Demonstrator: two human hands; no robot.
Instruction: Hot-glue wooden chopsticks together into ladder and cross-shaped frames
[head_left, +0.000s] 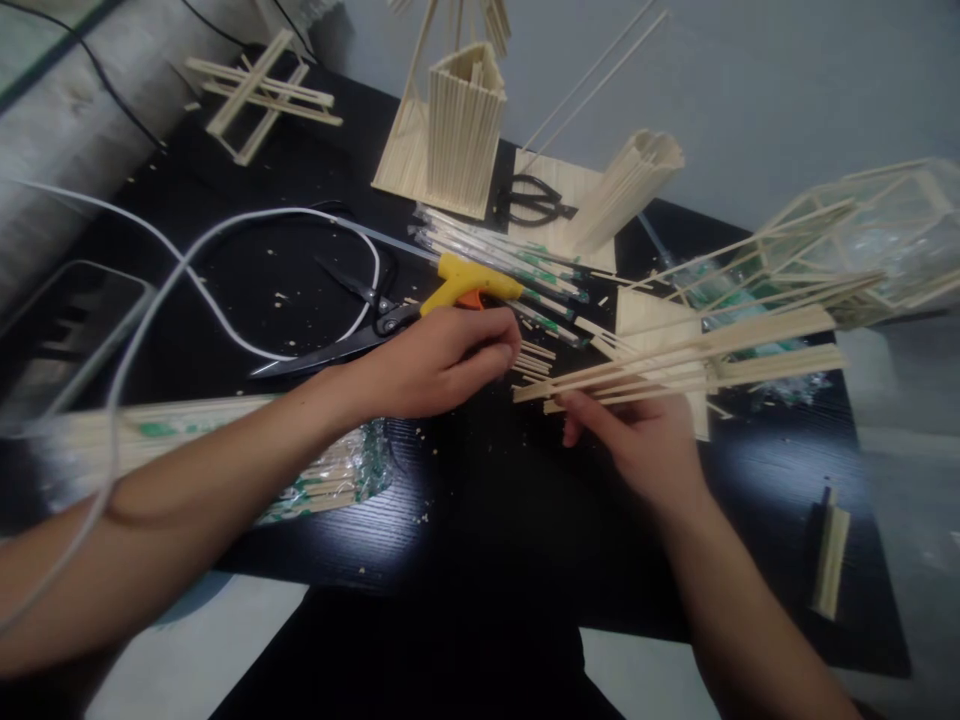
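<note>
Black grained table; right hand pinching thin wooden sticks; left hand, grip unclear.

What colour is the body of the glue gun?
Yellow; the glue gun shows best in the head view.

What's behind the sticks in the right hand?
Behind the sticks, a pale panel and some plastic wrap partly show. The sticks and right hand cover the panel's middle, so that can't be seen.

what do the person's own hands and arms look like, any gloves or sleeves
The left hand and right hand are ungloved, with no ring visible. The left forearm and right forearm show bare, without watch or bracelet.
</note>
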